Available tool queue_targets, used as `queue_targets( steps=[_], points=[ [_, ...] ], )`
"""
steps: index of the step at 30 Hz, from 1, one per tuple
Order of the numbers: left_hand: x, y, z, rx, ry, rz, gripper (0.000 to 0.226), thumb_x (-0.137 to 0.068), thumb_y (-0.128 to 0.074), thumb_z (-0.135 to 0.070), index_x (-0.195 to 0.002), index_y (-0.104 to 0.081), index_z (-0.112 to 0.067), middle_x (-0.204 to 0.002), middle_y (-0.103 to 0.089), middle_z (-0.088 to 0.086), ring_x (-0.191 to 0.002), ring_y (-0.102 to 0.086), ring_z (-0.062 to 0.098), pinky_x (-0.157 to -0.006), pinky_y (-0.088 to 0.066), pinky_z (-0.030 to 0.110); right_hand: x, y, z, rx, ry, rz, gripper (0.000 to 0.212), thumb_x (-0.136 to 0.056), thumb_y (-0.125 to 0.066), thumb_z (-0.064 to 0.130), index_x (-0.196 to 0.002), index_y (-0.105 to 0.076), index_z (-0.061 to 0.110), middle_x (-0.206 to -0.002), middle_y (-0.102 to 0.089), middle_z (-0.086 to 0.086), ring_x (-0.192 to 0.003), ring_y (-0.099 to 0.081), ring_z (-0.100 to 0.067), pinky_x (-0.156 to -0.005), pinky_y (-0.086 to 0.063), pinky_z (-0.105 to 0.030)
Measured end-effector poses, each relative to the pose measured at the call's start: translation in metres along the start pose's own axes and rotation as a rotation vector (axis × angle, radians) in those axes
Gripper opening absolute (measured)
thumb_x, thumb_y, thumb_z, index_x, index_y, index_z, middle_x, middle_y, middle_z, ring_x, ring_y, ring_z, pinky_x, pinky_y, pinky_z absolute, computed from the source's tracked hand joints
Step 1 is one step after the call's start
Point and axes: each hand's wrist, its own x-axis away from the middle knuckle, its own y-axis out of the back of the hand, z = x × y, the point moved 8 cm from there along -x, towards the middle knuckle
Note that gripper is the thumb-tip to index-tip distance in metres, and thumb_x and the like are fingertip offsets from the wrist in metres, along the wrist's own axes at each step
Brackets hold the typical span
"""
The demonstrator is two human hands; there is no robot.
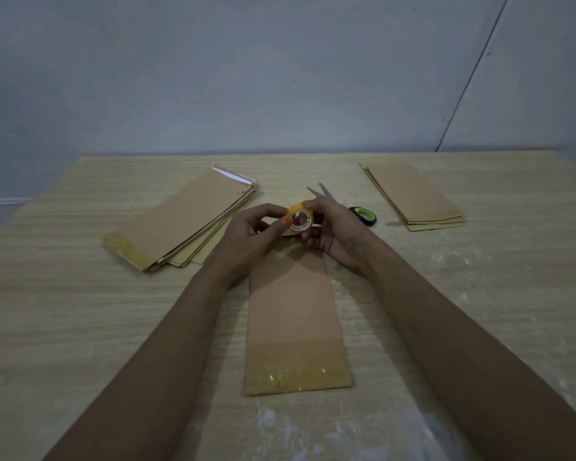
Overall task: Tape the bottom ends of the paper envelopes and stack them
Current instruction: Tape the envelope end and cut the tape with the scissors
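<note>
1. Fingers first: right hand (333,232) pinched the tape roll (300,220) by its rim, thumb on top, fingers curled under. Left hand (253,229) gripped the opposite side, thumb tip pressed to the roll's face. Likely hunting for the loose tape end; the end itself too small to make out.

2. Roll held above the far end of the centre envelope (295,314), not resting on it as far as could be told. Judged a working position: tape drawn here could drop straight onto the paper.

3. Roll: small ring, yellowish glossy tape, pale core, open centre.

4. Centre envelope: long, narrow, flat brown kraft paper, matte. Its near end carried a shiny yellowish band (298,367) with small bubbles, which read as tape already laid. Far end hidden under the hands.

5. Scissors (346,206) lay just behind and right of the roll, blades parted, black-and-green handles. Kept within reach for cutting, I judged.

6. Left of the roll: fanned stack of envelopes (183,221), glossy band at the near end of the top one, white strip at its far end. Probably the finished pile.

7. Right of the roll, well apart: smaller neat stack (413,194). Whether taped, could not tell.

8. All on a pale wood-grain table (80,327), white smears near the front edge.
</note>
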Motion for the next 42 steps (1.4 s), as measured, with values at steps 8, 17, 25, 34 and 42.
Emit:
queue_targets(
  steps=[8,17,25,34,42],
  points=[
    [-0.004,0.004,0.009,0.027,0.003,-0.018,0.006,-0.094,-0.067,-0.020,-0.090,-0.069,-0.023,-0.072,-0.067,-0.011,-0.071,-0.058,0.016,-0.062,-0.043,0.026,-0.002,0.001,-0.001,-0.064,-0.001,-0.027,0.022,-0.097,-0.057,0.028,-0.100,-0.060,0.007,-0.076,-0.068,-0.009,-0.054,-0.062,-0.016,-0.049,-0.050,-0.023],
    [-0.006,0.001,0.012,-0.014,-0.007,0.040,0.014,-0.092,-0.065,-0.033,-0.093,-0.065,-0.019,-0.088,-0.068,-0.006,-0.080,-0.061,0.016,-0.075,-0.046,0.039,0.008,0.016,0.023,0.426,0.422,-0.295,0.019,-0.087,-0.073,0.028,-0.074,-0.072,0.014,-0.057,-0.062,0.013,-0.050,-0.052,-0.005,-0.051,-0.039,-0.022],
    [-0.006,0.000,0.011,-0.115,-0.053,0.018,0.010,-0.095,-0.065,-0.024,-0.094,-0.063,-0.014,-0.083,-0.066,-0.014,-0.079,-0.063,0.013,-0.071,-0.046,0.029,0.019,0.013,0.037,0.627,0.689,-0.404,0.006,-0.083,-0.076,0.019,-0.077,-0.078,0.017,-0.068,-0.067,0.018,-0.067,-0.061,0.001,-0.063,-0.048,-0.025],
    [-0.006,0.001,0.013,-0.150,-0.038,0.002,0.009,-0.093,-0.067,-0.030,-0.094,-0.063,-0.022,-0.092,-0.067,-0.010,-0.074,-0.064,0.016,-0.067,-0.046,0.026,0.023,0.009,0.042,0.709,0.805,-0.428,0.004,-0.081,-0.075,0.010,-0.078,-0.077,0.011,-0.070,-0.063,0.020,-0.067,-0.059,0.002,-0.062,-0.039,-0.012],
    [-0.005,-0.001,0.011,-0.192,-0.037,0.005,0.008,-0.095,-0.066,-0.023,-0.096,-0.061,-0.017,-0.090,-0.063,-0.014,-0.069,-0.058,0.006,-0.060,-0.044,0.018,0.013,0.017,0.033,0.509,0.583,-0.366,0.009,-0.079,-0.070,0.004,-0.076,-0.077,0.008,-0.067,-0.069,0.006,-0.062,-0.062,-0.006,-0.063,-0.053,-0.030]
  ],
)
